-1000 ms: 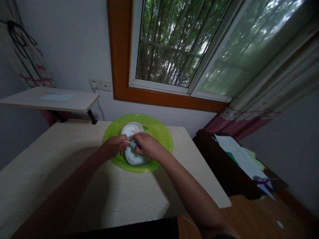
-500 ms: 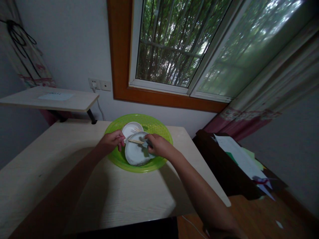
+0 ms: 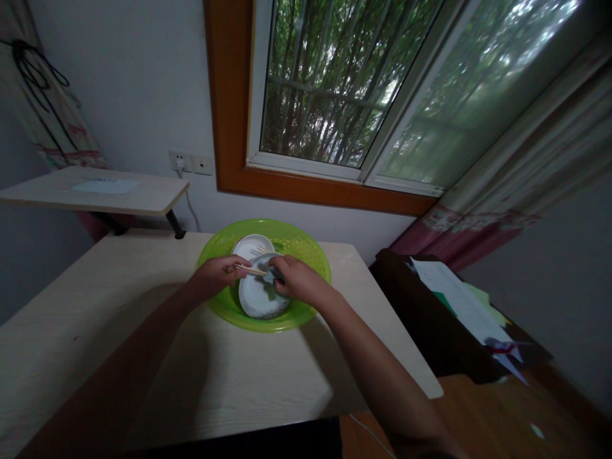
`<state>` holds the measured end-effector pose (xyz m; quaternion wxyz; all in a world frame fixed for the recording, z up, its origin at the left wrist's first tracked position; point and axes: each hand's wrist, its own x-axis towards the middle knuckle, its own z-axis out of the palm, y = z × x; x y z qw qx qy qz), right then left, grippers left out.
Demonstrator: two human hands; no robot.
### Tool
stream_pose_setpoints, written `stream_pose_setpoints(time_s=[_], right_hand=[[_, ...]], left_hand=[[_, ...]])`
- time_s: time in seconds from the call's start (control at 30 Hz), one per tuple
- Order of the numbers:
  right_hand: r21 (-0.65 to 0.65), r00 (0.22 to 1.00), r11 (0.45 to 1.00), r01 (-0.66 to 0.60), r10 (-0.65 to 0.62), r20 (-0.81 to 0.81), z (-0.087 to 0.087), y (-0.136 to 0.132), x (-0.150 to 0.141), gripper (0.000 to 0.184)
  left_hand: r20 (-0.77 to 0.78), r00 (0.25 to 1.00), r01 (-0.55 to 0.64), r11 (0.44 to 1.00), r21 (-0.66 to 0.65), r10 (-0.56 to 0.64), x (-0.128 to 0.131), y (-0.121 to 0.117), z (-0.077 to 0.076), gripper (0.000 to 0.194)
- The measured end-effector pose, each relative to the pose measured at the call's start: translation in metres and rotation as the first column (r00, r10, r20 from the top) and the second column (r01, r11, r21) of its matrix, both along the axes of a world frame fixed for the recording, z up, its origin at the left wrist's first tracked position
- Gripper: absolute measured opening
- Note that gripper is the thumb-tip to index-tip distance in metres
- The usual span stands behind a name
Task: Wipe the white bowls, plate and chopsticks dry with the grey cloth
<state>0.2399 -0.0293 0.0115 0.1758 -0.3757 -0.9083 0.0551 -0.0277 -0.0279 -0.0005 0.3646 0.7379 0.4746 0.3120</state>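
A pale wood-topped table point(image 3: 268, 376) is set against the wall, beneath a barred sliding window point(image 3: 329, 95) through which dense green growth is seen. To the right of the window a light curtain point(image 3: 535, 159) with a pink lower band is noted, and beside the table a dark brown cabinet point(image 3: 406, 299) is found with papers point(image 3: 461, 299) laid on top. At the table's far left a raised shelf point(image 3: 157, 194) is carried on black supports. Near the table's back edge a green basin point(image 3: 310, 255) is placed, and within it a whitish plate point(image 3: 261, 301) is observed, partly covered from view by the right hand point(image 3: 297, 278). Behind the plate, also in the basin, a small white bowl point(image 3: 246, 245) is located, with several slender pale sticks point(image 3: 261, 250) seen in it. By the right hand a grey-blue cloth point(image 3: 269, 276) is gripped, fingers closed and bunched around it. Thin wooden sticks point(image 3: 255, 271) are pinched at one end by the fingers of the left hand point(image 3: 217, 276) and are held over the plate, the other end meeting the cloth; whether they are wrapped by it cannot be told.
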Motion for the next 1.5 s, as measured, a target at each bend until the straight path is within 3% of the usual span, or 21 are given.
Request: stream_pose_setpoints(time_s=[0.27,0.6,0.93,1.27,1.5], right_hand=[[0.033,0.999,0.998,-0.046,0.045,0.030,0.003,-0.002,-0.022,0.038],[-0.019,0.998,0.998,-0.056,0.055,-0.042,-0.002,-0.002,-0.020,0.039],[-0.106,0.997,0.994,0.034,-0.041,-0.059,-0.008,-0.001,0.017,0.037],[-0.088,0.984,0.982,0.169,-0.173,-0.041,-0.010,0.001,0.051,0.035],[0.040,0.943,0.971,0.234,-0.217,-0.252,-0.007,0.003,0.056,0.042]], left_hand=[[0.031,0.998,0.049,0.997,-0.062,-0.047,-0.004,-0.002,0.003,0.030],[0.051,0.998,0.039,0.998,-0.050,-0.036,-0.008,-0.003,0.002,0.030],[0.281,0.959,-0.005,0.995,-0.104,0.034,-0.010,0.006,-0.008,0.032],[0.342,0.928,-0.116,0.987,-0.112,0.148,-0.004,0.006,-0.004,0.035],[0.344,0.926,-0.115,0.984,-0.136,0.156,-0.002,0.006,-0.002,0.036]])
